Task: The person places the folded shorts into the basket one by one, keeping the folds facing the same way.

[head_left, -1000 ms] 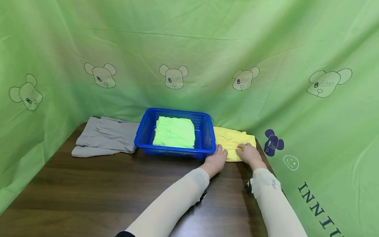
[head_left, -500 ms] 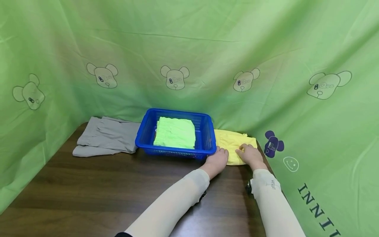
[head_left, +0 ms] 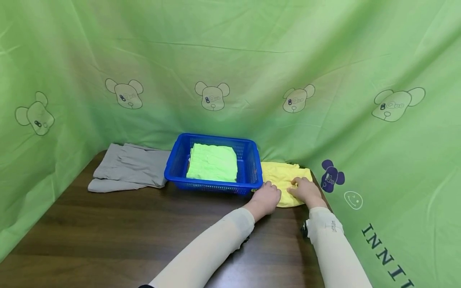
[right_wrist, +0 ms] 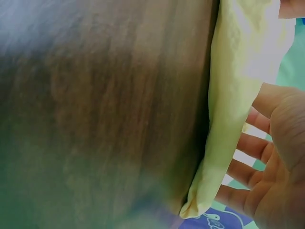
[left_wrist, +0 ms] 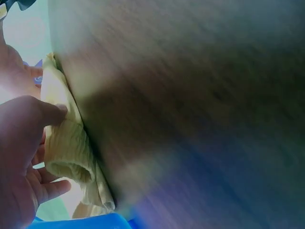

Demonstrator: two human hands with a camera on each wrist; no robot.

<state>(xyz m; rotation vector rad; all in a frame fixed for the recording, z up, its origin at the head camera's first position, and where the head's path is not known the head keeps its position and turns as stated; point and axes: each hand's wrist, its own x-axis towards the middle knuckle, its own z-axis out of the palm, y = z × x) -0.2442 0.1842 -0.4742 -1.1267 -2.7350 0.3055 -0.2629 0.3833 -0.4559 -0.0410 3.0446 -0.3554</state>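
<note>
A folded yellow garment lies on the table, right of the blue basket. The left wrist view shows a gathered, elastic-looking band on this garment. My left hand grips its near left part beside the basket corner, thumb on the cloth. That hand's other fingers are spread and partly hidden behind the cloth. Over the garment's right half, my right hand rests with its fingertips on the fabric. In the right wrist view, its fingers reach fairly straight to the cloth.
The blue plastic basket holds a folded bright green garment. A grey folded garment lies left of it. Green printed fabric hangs behind the brown wooden table and along its sides.
The yellow garment has slid toward me, its front edge now nearer. Both hands have shifted slightly the same way. The basket and the other garments stay where they were.
</note>
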